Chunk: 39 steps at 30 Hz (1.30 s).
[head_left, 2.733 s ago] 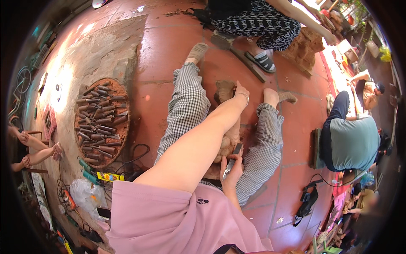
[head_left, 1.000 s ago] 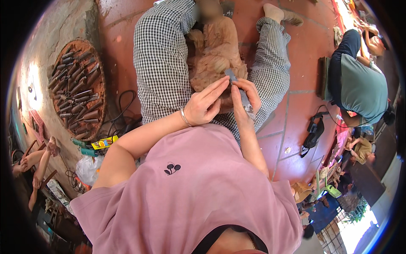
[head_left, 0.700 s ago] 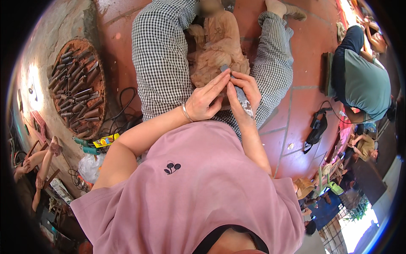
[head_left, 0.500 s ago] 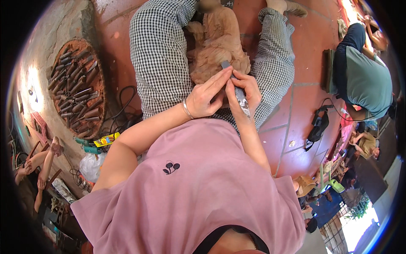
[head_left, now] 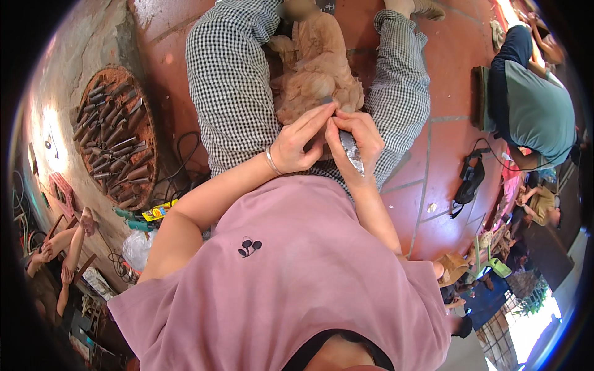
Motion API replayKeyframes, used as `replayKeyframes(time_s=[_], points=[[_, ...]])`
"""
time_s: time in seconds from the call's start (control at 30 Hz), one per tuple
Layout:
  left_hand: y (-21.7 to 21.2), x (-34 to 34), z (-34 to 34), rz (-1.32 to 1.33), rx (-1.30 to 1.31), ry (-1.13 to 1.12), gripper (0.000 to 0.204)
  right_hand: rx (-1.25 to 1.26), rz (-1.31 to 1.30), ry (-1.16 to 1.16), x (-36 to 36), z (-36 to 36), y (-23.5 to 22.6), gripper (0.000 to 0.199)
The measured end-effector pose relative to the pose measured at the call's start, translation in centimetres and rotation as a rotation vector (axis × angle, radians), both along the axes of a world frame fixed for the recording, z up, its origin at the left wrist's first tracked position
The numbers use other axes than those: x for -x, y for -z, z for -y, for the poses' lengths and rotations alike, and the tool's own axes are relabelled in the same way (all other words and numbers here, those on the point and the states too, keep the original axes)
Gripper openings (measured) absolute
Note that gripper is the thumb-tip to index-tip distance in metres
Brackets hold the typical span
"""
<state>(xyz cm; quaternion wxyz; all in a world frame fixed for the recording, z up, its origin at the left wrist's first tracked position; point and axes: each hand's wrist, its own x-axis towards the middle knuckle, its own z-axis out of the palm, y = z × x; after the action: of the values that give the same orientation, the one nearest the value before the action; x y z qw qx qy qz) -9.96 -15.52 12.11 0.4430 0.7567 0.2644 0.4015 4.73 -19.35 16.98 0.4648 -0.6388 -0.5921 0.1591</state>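
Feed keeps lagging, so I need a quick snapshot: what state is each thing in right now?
Wooden carving: lying between the legs, tool tip against it.
Carving tool: gripped in the right hand, tip on the carving.
Left hand: fingers pressed on the tool near its tip.
Round tray of chisels: on the floor, filled, untouched.
Black corded device: lying on the floor, unheld.

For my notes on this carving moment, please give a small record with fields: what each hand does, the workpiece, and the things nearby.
left hand: fingertips press on the tool near its tip
right hand: gripping the metal carving tool
workpiece: pale brown wooden figure lying between the legs in checked trousers
left side: round tray of chisels on the floor
right side: another person in a teal shirt, seated
floor: red tiles
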Motion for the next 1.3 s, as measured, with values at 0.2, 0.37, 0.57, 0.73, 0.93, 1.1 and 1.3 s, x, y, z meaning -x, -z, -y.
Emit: replayKeyframes(time_s=[0.2,0.37,0.57,0.73,0.93,1.1,1.3], points=[[0.5,0.3,0.1,-0.014,-0.013,0.032,0.073,-0.065,0.065,-0.002,0.7,0.6,1.3,0.015],[-0.3,-0.4,-0.2,0.043,-0.001,-0.084,0.07,-0.058,0.057,0.001,1.2,-0.3,0.5,0.016],[0.5,0.3,0.0,0.007,0.013,-0.034,0.068,-0.004,0.068,-0.035,0.7,0.2,0.3,0.016],[-0.2,-0.2,-0.1,-0.014,-0.004,-0.05,0.068,-0.05,0.003,0.005,0.4,0.3,1.6,0.016],[-0.5,-0.8,-0.2,0.016,0.025,-0.083,0.069,-0.014,-0.112,-0.034,-0.7,-0.5,0.7,0.014],[0.1,-0.4,-0.3,-0.047,-0.007,0.004,0.069,0.076,-0.148,-0.035,-1.5,0.4,1.2,0.013],[-0.8,-1.3,-0.1,-0.03,0.089,-0.043,0.072,0.056,-0.165,-0.089,-2.2,-1.3,0.0,0.013]])
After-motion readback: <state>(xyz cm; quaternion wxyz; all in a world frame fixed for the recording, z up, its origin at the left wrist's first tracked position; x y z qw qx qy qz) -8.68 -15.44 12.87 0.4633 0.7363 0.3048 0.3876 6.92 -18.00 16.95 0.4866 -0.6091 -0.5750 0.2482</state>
